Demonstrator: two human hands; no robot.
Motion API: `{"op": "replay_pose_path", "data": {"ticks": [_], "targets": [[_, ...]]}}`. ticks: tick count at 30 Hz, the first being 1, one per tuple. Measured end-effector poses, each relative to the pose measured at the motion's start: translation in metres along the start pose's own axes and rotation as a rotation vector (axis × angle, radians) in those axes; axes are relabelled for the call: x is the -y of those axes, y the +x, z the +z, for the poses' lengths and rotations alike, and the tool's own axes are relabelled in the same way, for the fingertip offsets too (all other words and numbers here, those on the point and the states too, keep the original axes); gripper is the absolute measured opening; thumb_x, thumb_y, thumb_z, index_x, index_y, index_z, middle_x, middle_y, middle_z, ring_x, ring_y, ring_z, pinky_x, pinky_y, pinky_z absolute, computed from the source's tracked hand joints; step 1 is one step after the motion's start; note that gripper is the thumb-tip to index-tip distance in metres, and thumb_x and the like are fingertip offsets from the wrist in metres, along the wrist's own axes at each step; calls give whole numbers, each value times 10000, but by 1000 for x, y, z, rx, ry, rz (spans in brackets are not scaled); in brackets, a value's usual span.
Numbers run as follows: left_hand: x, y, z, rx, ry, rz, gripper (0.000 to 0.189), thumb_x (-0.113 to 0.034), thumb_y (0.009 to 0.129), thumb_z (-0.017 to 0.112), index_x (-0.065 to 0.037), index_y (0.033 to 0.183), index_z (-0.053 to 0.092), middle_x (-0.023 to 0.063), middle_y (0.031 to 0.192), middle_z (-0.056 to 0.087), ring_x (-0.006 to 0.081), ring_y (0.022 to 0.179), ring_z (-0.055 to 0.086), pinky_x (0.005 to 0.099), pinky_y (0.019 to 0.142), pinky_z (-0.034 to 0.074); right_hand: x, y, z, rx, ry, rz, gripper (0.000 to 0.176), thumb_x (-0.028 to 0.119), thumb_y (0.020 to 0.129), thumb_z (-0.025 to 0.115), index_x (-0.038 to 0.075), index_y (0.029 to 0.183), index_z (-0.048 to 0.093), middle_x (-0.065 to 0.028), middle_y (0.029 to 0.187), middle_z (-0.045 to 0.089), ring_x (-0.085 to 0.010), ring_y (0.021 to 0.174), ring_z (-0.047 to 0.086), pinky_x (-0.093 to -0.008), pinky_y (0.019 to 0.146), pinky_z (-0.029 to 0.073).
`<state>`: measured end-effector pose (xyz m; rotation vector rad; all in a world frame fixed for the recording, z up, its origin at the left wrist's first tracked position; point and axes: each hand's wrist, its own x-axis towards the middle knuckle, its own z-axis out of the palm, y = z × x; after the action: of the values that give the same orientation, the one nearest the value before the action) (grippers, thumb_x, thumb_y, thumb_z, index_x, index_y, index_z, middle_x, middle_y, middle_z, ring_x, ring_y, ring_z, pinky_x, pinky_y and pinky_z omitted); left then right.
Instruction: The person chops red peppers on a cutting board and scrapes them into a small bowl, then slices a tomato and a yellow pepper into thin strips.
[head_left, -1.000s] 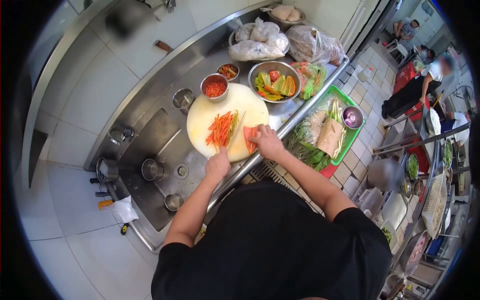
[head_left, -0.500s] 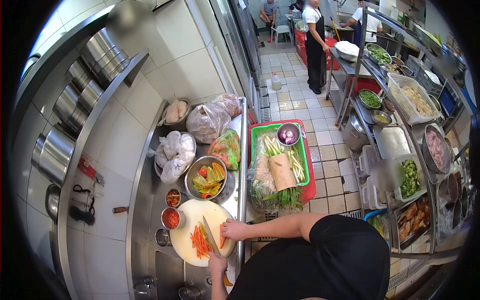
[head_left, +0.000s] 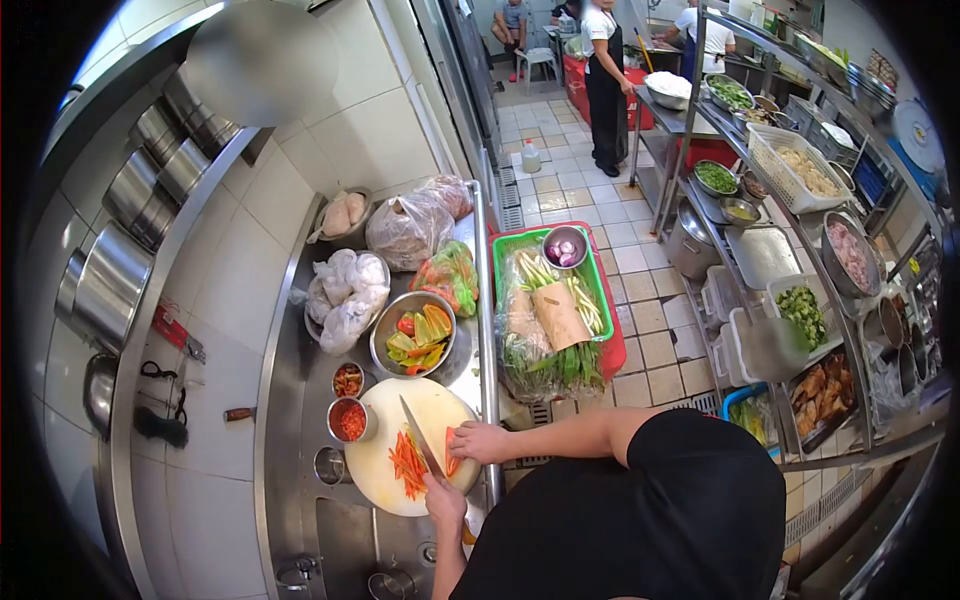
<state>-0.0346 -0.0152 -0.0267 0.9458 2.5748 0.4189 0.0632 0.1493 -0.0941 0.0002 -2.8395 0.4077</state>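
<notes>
My left hand is wrapped round a kitchen knife, its long blade lying across the round white cutting board. My right hand presses a red pepper piece onto the board, just right of the blade. A pile of thin red and yellowish pepper strips lies left of the knife. Behind the board, a steel bowl holds green, yellow and red pepper wedges. Beside the board stand two small steel cups, one with chopped red pieces, the other with darker mixed pieces.
Bagged food and a bowl with white bags fill the back of the steel counter. Right of the counter rail stands a green basket of vegetables. A laden rack lines the right. A person in an apron stands in the aisle.
The whole view has shifted slightly. On the board, the knife has slid a little forward, away from my left arm. My right hand keeps its place on the pepper piece.
</notes>
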Motion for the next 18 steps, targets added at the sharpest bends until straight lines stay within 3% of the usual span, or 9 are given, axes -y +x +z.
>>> {"op": "replay_pose_path", "data": {"ticks": [1,8,10,13,18], "targets": [[-1,-2,-3,-8,-5,8,286,-146,949,514,11,1171,425,340,871,633,520,858,618,588,771,458,2,1,1,-77,-85,-22,241,190,806,589,153,1027,677,38,1106,628,-183,1081,533,-365,950,407],[-2,-2,-10,-45,-73,74,282,-159,949,519,3,1162,433,342,861,628,520,834,614,597,746,454,1,-20,-4,-45,-19,13,249,168,803,595,160,1039,678,43,1132,632,-183,1109,522,-370,969,393],[5,0,-3,-41,-82,93,270,-159,951,516,7,1147,437,341,862,628,520,838,613,593,744,457,3,-27,-11,42,49,62,396,151,776,607,145,1169,656,28,1235,614,-221,1187,496,-397,1017,367],[30,8,22,61,-61,137,253,-166,954,512,4,1128,440,333,874,634,519,847,616,587,756,461,4,-29,-15,43,43,77,400,132,774,603,151,1168,666,32,1236,618,-230,1187,489,-403,1021,358],[30,8,18,161,-1,-24,244,-177,952,511,0,1106,446,322,932,647,499,905,632,560,804,478,4,-19,-11,60,48,76,371,135,801,593,142,1163,674,24,1227,623,-233,1189,492,-396,1020,364]]}}
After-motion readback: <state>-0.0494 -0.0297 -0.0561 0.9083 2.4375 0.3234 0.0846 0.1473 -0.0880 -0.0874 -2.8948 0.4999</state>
